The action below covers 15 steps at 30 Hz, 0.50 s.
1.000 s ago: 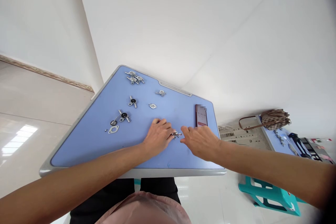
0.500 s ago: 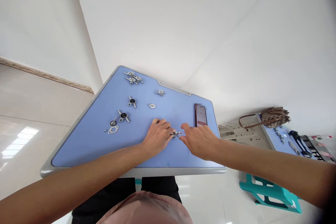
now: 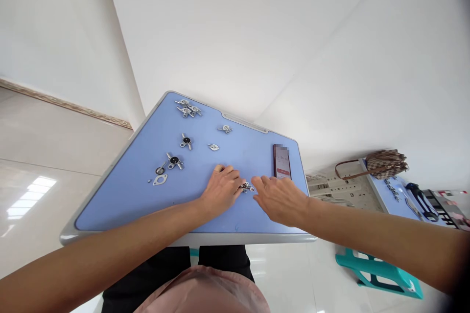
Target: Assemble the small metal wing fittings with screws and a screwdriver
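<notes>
My left hand (image 3: pixel 222 188) rests on the blue tabletop (image 3: pixel 128 195), its fingers closed round a small metal valve fitting (image 3: pixel 245 187). Part of that fitting is hidden under the fingers. From the right, my right hand (image 3: pixel 281 198) has its thumb and forefinger curled at the fitting's outer end; what they pinch there is too small to make out. Left of the hands lie two valve bodies with black round faces, one nearer (image 3: pixel 175 160) and one farther (image 3: pixel 186 140). Close to the nearer body are an oval flat plate (image 3: pixel 159 180), a ringed lever (image 3: pixel 160 170) and a tiny screw (image 3: pixel 150 181).
A cluster of metal fittings (image 3: pixel 188 108) sits at the far left corner. Another fitting (image 3: pixel 226 129) and an oval piece (image 3: pixel 213 147) lie mid-table. A phone (image 3: pixel 282 161) is beyond my right hand. A handbag (image 3: pixel 386 164) and green stool (image 3: pixel 382 271) are at right.
My right hand's thumb and forefinger have shifted slightly and drawn closer together at the fitting's end. My left hand keeps its hold. The whole view has moved a little.
</notes>
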{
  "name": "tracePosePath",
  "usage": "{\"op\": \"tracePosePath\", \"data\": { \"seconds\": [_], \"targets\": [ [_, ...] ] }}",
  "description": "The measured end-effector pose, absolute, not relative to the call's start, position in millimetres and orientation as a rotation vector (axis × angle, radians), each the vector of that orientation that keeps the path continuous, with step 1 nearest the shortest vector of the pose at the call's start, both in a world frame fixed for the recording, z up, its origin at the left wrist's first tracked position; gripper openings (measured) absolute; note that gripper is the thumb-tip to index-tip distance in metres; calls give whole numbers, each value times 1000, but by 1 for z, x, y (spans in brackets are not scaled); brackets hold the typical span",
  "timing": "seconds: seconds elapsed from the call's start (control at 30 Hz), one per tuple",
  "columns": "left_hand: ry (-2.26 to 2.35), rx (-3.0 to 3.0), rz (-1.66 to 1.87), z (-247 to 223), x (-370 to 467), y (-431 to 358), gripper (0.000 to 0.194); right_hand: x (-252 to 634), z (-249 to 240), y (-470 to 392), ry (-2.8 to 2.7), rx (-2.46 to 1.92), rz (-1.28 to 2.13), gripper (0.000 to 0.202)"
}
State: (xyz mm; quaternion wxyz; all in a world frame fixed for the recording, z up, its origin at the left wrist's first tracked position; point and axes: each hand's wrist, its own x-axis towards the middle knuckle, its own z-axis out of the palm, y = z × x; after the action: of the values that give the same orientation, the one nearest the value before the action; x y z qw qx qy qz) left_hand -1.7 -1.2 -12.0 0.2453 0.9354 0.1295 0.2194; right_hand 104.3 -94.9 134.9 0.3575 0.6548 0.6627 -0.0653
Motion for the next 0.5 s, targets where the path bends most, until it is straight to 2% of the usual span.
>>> {"op": "tracePosePath", "data": {
  "seconds": [0.1, 0.2, 0.33, 0.37, 0.5],
  "targets": [
    [358, 2551, 572, -12, -1, -1, 13, 107, 129, -99, 1754, 1555, -178, 20],
    [362, 2543, 564, -11, -1, 0, 14, 105, 126, -95, 1529, 1731, -379, 20],
    [364, 2538, 582, -10, -2, 0, 14, 101, 129, -90, 1296, 1999, -604, 40],
    [365, 2540, 583, -10, -2, 0, 13, 101, 130, -90, 1324, 2008, -568, 41],
    [362, 2546, 586, -10, -2, 0, 13, 102, 133, -97, 1604, 1759, -260, 22]
  ]
}}
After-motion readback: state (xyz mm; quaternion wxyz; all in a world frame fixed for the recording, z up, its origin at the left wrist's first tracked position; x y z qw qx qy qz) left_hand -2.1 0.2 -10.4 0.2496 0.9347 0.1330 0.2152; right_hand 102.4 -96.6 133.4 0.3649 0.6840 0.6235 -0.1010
